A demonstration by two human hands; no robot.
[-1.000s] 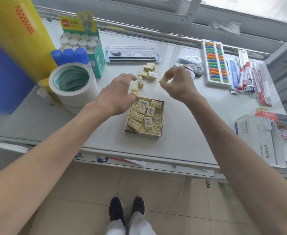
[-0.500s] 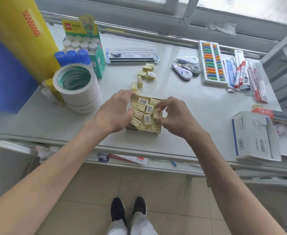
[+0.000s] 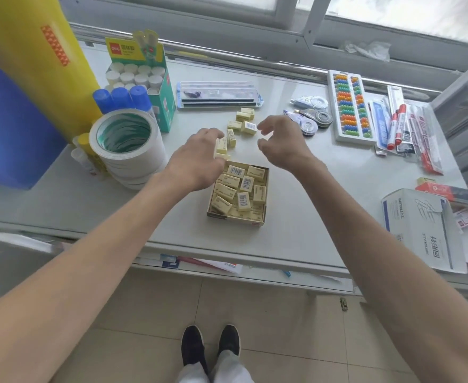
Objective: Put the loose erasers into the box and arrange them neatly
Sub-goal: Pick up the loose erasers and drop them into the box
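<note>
The right hand [image 3: 279,145] has an empty, spread grip, reaching for loose erasers [image 3: 245,121] at 11 o'clock. The left hand [image 3: 197,158] covers two more (grip unclear). The box [image 3: 237,217] waits below on the bench [image 3: 310,222].

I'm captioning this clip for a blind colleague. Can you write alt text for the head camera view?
Two bare hands reach over a white table toward loose yellow erasers: the left hand touches two, the right hand hovers open and empty. Nearer the person, an open box holds jumbled erasers; tape rolls and other stationery surround it.
</note>
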